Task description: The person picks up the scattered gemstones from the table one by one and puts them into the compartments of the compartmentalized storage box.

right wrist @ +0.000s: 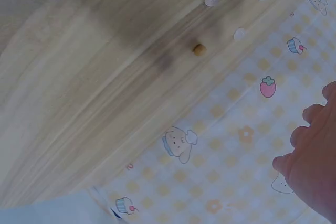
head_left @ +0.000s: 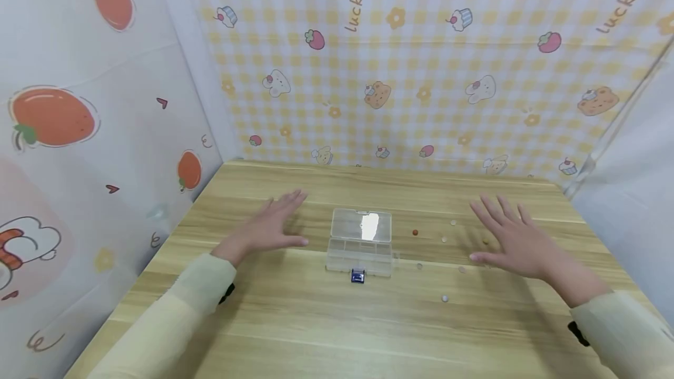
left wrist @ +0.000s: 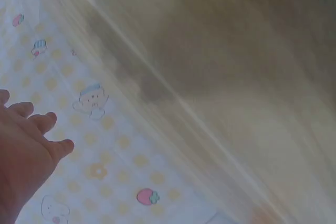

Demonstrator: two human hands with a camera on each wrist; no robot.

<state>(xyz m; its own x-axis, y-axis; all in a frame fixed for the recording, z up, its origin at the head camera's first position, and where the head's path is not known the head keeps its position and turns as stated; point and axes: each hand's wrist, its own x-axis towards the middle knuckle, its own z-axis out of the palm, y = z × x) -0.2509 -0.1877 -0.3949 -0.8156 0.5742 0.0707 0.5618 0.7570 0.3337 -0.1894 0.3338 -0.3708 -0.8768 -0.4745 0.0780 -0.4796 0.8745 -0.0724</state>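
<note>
Raised over the left part of the table, my left hand (head_left: 271,226) has its fingers extended, the thumb apart, and holds nothing. A clear plastic compartment box (head_left: 360,257) stands to its right with the lid (head_left: 347,224) swung back. At the box's front edge is a small dark blue piece (head_left: 358,276); whether it is attached I cannot tell. My right hand (head_left: 518,244), fingers spread and grasping nothing, hovers near several small beads. Among them are a reddish bead (head_left: 415,232), an amber bead (right wrist: 199,50) and a whitish bead (head_left: 444,298); others look clear.
The wood-grain table (head_left: 295,320) carries the box and the loose beads. A checked, printed cloth (head_left: 400,63) hangs along the table's far edge. White sheets, a printed one (head_left: 121,133) on the left and another (head_left: 632,192) on the right, close off the sides.
</note>
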